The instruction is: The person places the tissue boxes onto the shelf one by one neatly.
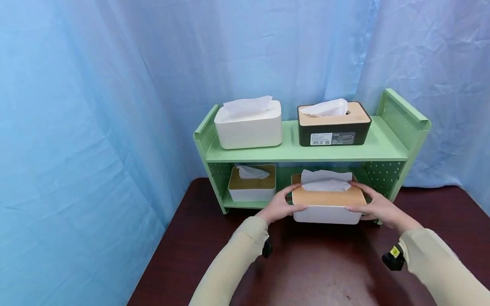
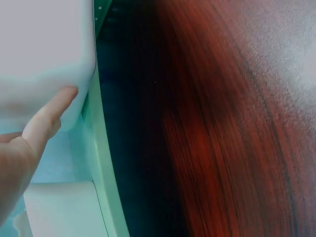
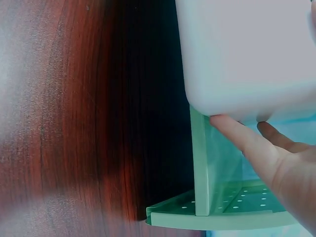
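A white tissue box (image 1: 325, 214) with a wooden lid sits between both hands at the right part of the lower shelf, its front jutting past the shelf edge. A white tissue (image 1: 325, 183) sticks up from its lid. My left hand (image 1: 281, 206) grips its left end, thumb at the front corner and fingers at the lid's side. On the opposite end my right hand (image 1: 380, 207) holds it the same way. In the left wrist view the thumb lies against the box's white wall (image 2: 44, 44). The right wrist view has the white wall (image 3: 252, 54) over the green shelf edge.
The green two-tier shelf (image 1: 291, 154) stands on a dark red wooden table (image 1: 314, 272). On top are a white tissue box (image 1: 250, 134) and a black one with a wooden lid (image 1: 367, 131). A smaller wooden-lidded box (image 1: 252, 195) occupies the lower left. Blue curtains (image 1: 245, 46) hang behind.
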The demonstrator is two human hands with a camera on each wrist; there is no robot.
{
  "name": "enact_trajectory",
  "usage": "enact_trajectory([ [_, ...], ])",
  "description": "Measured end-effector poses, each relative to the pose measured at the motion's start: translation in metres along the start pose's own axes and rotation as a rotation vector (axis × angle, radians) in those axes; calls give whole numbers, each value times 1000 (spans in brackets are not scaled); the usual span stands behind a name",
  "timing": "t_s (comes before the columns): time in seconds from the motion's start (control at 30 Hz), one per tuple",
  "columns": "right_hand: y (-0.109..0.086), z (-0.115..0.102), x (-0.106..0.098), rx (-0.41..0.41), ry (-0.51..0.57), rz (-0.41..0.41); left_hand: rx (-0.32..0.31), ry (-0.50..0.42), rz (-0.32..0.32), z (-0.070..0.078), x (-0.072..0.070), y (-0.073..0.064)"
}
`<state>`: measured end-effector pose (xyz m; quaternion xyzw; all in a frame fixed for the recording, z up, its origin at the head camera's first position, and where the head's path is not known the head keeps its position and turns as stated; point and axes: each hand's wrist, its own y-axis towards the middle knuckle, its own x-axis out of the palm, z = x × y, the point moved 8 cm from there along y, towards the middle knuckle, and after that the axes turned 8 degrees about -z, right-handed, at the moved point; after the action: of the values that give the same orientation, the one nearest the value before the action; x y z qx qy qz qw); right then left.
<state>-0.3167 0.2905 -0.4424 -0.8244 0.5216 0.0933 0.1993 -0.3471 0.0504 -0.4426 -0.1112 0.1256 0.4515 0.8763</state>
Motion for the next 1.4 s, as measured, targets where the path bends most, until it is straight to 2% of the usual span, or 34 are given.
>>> enact_trajectory([
  [0.23,2,-2,-2,-8,-29,36,10,110,15,5,-4,5],
  [0.4,1,-3,-2,-17,-68,65,7,146,28,5,-3,5],
  [0.57,-8,-10,-3,-46,-247,155,44,250,58,8,-3,-1],
  [0.7,-27,-24,0,-111,-392,294,84,428,132,19,-5,-12],
  [0.8,-48,-39,7,-223,-501,424,124,551,197,30,-6,-26],
  [0.9,-66,-48,18,-346,-608,520,175,683,202,39,1,-41],
  [1.0,-76,-47,32,-403,-682,552,205,863,159,43,17,-53],
  [1.1,-80,-40,44,-391,-765,560,183,1035,102,38,34,-61],
  [1.17,-82,-35,50,-378,-827,572,168,1131,91,34,42,-65],
  [1.27,-83,-30,57,-384,-891,602,155,1226,105,30,51,-69],
  [1.4,-83,-25,62,-404,-916,631,133,1302,127,25,56,-71],
])
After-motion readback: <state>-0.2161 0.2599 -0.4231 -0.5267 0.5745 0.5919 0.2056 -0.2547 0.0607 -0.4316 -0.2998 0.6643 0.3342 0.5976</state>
